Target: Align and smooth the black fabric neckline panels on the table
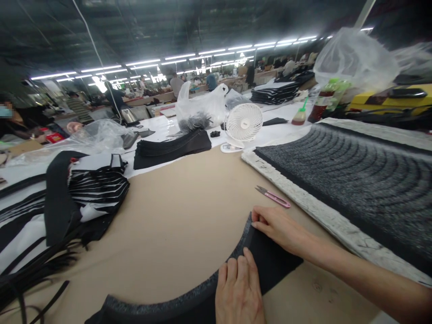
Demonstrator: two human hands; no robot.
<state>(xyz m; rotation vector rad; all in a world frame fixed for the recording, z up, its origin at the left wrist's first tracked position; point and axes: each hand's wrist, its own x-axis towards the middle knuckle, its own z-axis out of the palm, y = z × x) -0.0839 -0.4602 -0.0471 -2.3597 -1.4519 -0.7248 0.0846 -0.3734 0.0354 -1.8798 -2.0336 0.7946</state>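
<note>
A curved black fabric piece point(270, 265) with a speckled grey strip point(175, 306) along its inner edge lies on the tan tabletop. My left hand point(239, 288) rests on top of the piece, its fingers lying on the fabric just beside the strip. At the upper end of that edge, my right hand point(278, 225) pinches the fabric between thumb and fingers. Thread snips point(274, 196) with pink handles lie beyond my right hand, apart from it.
To the right is a pale board point(280, 177) bearing rows of speckled dark strips point(347, 180). Stacked black and white pieces point(97, 189) and thin black straps point(50, 301) are on the left. A white fan point(243, 122), more black pieces point(172, 148) and a plastic bag point(202, 103) stand beyond.
</note>
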